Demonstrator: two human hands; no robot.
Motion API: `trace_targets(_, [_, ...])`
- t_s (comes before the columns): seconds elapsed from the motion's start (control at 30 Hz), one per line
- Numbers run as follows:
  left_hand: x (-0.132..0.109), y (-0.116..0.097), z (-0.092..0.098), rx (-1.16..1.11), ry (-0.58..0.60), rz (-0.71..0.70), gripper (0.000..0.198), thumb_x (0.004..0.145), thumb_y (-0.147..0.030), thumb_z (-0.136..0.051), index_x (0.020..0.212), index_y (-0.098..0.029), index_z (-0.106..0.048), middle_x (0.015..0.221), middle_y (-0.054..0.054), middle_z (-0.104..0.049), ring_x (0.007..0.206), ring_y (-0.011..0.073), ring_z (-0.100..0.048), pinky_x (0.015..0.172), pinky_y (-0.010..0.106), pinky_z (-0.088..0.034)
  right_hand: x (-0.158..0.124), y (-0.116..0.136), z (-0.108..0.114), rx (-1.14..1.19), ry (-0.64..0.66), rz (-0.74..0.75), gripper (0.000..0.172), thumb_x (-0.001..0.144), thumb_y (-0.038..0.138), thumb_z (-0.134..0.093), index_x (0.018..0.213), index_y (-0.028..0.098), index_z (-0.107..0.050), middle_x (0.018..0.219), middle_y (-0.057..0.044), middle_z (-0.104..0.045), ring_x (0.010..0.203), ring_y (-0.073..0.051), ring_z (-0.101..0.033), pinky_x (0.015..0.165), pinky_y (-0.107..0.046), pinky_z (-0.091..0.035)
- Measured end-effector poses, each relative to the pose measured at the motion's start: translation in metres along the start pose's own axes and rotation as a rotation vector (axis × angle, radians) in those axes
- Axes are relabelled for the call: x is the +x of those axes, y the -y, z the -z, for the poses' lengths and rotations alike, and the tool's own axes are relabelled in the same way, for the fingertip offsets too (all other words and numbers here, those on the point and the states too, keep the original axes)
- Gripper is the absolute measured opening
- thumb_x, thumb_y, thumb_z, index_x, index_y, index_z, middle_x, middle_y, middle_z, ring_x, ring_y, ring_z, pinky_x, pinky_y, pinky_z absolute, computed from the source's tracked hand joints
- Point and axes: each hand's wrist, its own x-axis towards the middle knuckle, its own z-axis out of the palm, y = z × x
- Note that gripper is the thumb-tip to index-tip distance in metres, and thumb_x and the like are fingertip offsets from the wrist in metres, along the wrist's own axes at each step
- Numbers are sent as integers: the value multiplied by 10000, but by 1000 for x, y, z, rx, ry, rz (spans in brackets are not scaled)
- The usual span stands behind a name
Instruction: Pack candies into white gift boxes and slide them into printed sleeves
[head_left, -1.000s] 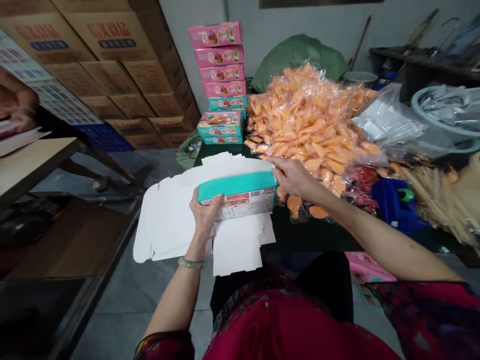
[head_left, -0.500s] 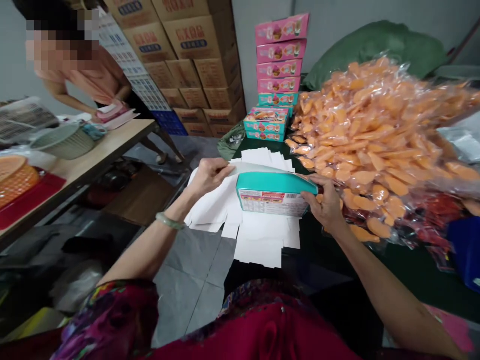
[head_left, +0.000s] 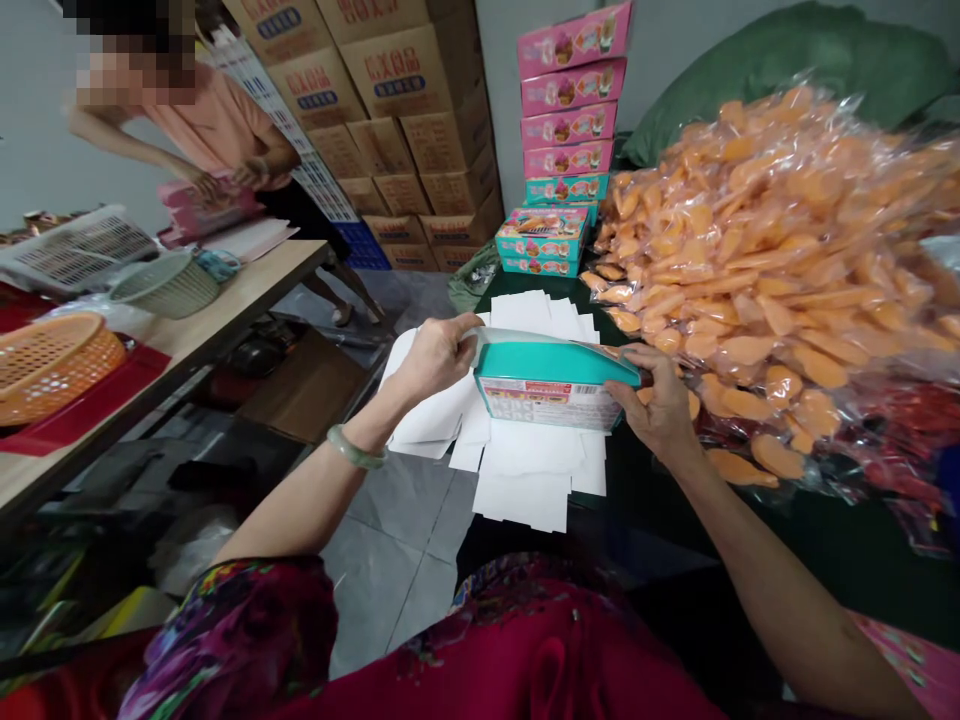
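Pinching the pale flap (head_left: 525, 337) of one teal rectangular cardboard box (head_left: 551, 385), the left hand (head_left: 441, 358) faces the right hand (head_left: 660, 402) gripping its end, four pink cardboard boxes (head_left: 571, 90) beyond.

Dark green table (head_left: 832, 550), white card sheets (head_left: 525, 500), bagged orange pieces (head_left: 757, 270), stacked boxes (head_left: 541, 242)

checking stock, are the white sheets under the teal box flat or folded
Flat: the white sheets lie spread in layers beneath the teal box.

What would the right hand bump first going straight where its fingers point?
Probably the teal box: the right hand is at its end, seemingly pinching it, though exact depth is unclear.
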Motion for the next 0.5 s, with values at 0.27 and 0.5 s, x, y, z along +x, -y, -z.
trace_targets(0.27, [-15,-5,-10,132,-27,-90,214,905,-321,-539,745,-201,-615,550,-18,-415,515,141,-373,557,282,-332,4,13,8,-59,2,30,300,887,438,-644,1090,223,-592,1231,-147,-651,1153,-318,-637,934,-498,-546])
trace_targets(0.5, [-14,-10,-19,207,37,-441,484,1000,-541,-470,694,-187,-594,1013,126,-660,814,199,-619,727,337,-518,34,49,3,-450,202,148,139,908,181,-526,967,188,-651,1301,-156,-657,1099,-311,-627,877,-446,-509])
